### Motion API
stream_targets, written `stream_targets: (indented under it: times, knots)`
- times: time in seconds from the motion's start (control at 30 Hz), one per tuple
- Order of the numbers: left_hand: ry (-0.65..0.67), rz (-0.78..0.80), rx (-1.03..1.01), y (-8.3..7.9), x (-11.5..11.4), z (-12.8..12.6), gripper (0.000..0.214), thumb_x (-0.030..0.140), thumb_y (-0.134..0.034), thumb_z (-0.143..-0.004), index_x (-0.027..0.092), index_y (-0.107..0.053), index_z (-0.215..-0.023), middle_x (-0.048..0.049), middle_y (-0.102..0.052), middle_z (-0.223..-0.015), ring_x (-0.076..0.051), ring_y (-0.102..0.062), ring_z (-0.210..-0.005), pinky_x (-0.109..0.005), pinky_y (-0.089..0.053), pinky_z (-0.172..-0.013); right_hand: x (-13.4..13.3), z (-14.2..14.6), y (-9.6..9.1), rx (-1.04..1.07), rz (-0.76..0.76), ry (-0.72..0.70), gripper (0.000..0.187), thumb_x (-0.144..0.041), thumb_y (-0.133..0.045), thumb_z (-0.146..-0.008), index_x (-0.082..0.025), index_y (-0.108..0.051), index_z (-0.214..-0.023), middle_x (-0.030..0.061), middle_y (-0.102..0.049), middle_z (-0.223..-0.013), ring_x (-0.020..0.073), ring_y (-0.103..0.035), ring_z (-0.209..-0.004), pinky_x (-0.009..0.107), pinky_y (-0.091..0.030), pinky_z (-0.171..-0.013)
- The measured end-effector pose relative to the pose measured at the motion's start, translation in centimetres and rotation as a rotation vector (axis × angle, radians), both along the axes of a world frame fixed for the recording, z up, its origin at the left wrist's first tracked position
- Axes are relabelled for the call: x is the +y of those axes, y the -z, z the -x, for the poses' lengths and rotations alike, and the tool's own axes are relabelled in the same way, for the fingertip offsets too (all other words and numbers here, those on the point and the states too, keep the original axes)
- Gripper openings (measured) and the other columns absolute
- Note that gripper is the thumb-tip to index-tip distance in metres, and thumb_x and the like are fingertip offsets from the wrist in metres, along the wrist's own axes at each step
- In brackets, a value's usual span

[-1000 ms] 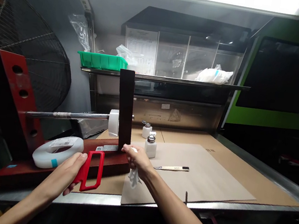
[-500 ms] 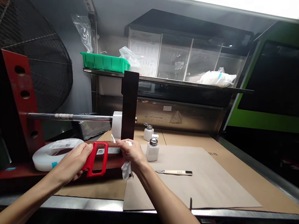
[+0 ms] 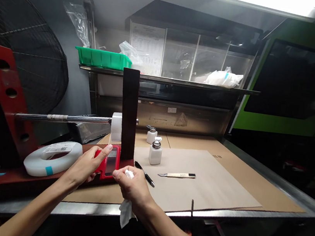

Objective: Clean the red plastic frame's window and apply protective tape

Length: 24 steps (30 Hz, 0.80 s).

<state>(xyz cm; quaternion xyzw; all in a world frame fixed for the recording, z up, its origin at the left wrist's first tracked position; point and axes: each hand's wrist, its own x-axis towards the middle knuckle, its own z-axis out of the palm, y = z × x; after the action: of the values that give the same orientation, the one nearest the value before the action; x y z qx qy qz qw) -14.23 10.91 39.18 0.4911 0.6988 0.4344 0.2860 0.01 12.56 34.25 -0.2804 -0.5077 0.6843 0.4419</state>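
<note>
My left hand (image 3: pixel 86 164) is closed on a red rectangular frame (image 3: pixel 118 154), with the thumb on its upper edge. From the small white roll (image 3: pixel 116 127) on the metal rod, a narrow strip runs down to that thumb. My right hand (image 3: pixel 135 188) is in a fist around a crumpled white wipe (image 3: pixel 126 213). Its thumb and forefinger are pinched at the frame's lower right corner; whether they grip film there I cannot tell. The dark red stand (image 3: pixel 129 110) rises just behind the frame.
A large clear roll (image 3: pixel 52 158) lies on the stand's base. Right of my hands are a black pen (image 3: pixel 145 174), a craft knife (image 3: pixel 177 174) and two white pump bottles (image 3: pixel 155 154) on brown paper (image 3: pixel 210 180). A green bin (image 3: pixel 104 59) sits on the shelf.
My right hand has moved down and nearer, away from the roll to the frame's lower right corner. The frame now sits closer under the roll. The pen has come into view.
</note>
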Motion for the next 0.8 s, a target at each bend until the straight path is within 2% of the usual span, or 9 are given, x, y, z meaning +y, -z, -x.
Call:
stream_targets:
  times: [0.17,0.47,0.8]
  knots:
    - [0.042,-0.011,0.062,0.06,0.20,-0.06,0.047,0.061,-0.061,-0.065,0.021,-0.046,-0.084,0.0073,-0.046,-0.043,-0.013,-0.041,-0.036,-0.022,-0.029,-0.034,-0.04,-0.48,0.47,-0.019,-0.003,-0.009,0.029,-0.039,-0.072,-0.061,-0.017,-0.054,-0.063,-0.0104,-0.036,-0.039,0.0030,-0.024,-0.036,0.020,-0.015,-0.036]
    - [0.043,-0.067,0.059,0.50,0.39,-0.19,0.050,0.061,-0.063,-0.064,0.020,-0.047,-0.089,0.0067,-0.049,-0.044,-0.013,-0.042,-0.034,-0.022,-0.029,-0.032,-0.04,-0.49,0.93,-0.021,0.006,0.009,0.030,-0.039,-0.072,-0.060,-0.017,-0.053,-0.061,-0.0110,-0.036,-0.038,0.0031,-0.024,-0.036,0.020,-0.016,-0.037]
    - [0.029,-0.107,0.023,0.18,-0.04,-0.40,0.042,0.052,-0.070,-0.059,0.021,-0.051,-0.080,0.0065,-0.049,-0.042,-0.013,-0.042,-0.032,-0.023,-0.029,-0.032,-0.04,-0.47,1.12,-0.025,0.004,0.001,0.027,-0.036,-0.071,-0.061,-0.017,-0.052,-0.060,-0.0104,-0.038,-0.039,0.0031,-0.025,-0.036,0.020,-0.015,-0.036]
